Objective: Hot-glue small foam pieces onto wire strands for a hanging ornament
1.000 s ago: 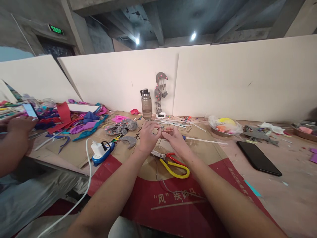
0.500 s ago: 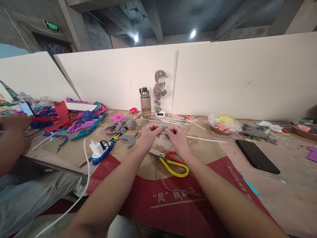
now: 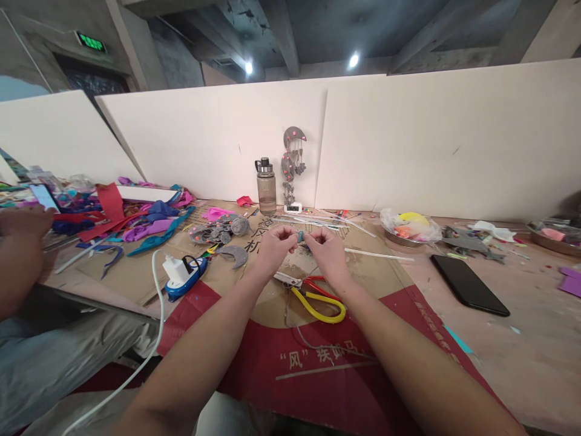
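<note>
Above the cardboard, the fingers of my left hand (image 3: 275,249) and my right hand (image 3: 327,249) pinch together at a small teal piece (image 3: 300,236). Its exact kind is too small to make out, and fingertips cover part of it. Below the hands lie scissors (image 3: 323,318) with yellow and red handles. A thin grey cord (image 3: 313,346) trails across the cardboard's red part. Left of my left hand are a grey crescent (image 3: 236,257), grey pieces with pink dots (image 3: 209,232) and a ball of grey yarn (image 3: 240,225).
A water bottle (image 3: 266,191) and a hanging crescent ornament (image 3: 294,136) stand by the white panel. A blue power strip (image 3: 188,281) with a white charger is at left; a black phone (image 3: 467,284) and bowl (image 3: 408,239) at right. Another person's hand (image 3: 25,227) is far left.
Both hands keep their pinch at the teal piece; it has turned a little between the fingertips. The view has shifted very slightly.
</note>
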{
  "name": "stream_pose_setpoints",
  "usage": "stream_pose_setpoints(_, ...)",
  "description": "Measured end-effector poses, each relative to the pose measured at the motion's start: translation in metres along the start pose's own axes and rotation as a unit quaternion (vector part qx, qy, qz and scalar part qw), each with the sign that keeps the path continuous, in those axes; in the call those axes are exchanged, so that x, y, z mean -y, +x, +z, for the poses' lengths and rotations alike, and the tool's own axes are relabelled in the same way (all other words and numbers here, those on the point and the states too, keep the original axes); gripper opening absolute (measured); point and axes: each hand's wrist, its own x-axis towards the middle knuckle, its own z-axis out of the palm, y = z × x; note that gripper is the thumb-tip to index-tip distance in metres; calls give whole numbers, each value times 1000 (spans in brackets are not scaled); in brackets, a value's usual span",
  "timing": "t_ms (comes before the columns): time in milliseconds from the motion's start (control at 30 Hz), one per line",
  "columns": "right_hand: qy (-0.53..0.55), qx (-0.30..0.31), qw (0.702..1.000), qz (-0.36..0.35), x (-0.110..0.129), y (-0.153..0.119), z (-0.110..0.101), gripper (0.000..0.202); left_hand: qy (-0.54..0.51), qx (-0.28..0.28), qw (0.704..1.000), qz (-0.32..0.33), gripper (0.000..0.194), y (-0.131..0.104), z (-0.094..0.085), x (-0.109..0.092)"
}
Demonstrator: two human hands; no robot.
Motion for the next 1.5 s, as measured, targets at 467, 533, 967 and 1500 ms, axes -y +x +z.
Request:
stream_pose_setpoints(467,45,45,997,49,-5,6,-8,20,13,96,994,-45,17,1,-1,-4)
stream_pose_setpoints(533,38,49,996,69,-10,7,-10,20,19,106,992,-60,19,1,-1,-6)
stream_pose_setpoints(967,-214,71,969,-106,-11,0,-14,7,272,117,950,101,19,3,-8,3)
stream_pose_setpoints(1500,-426,117,876,-191,2,-11,-18,15,334,145,928,83,21,3,-10,3)
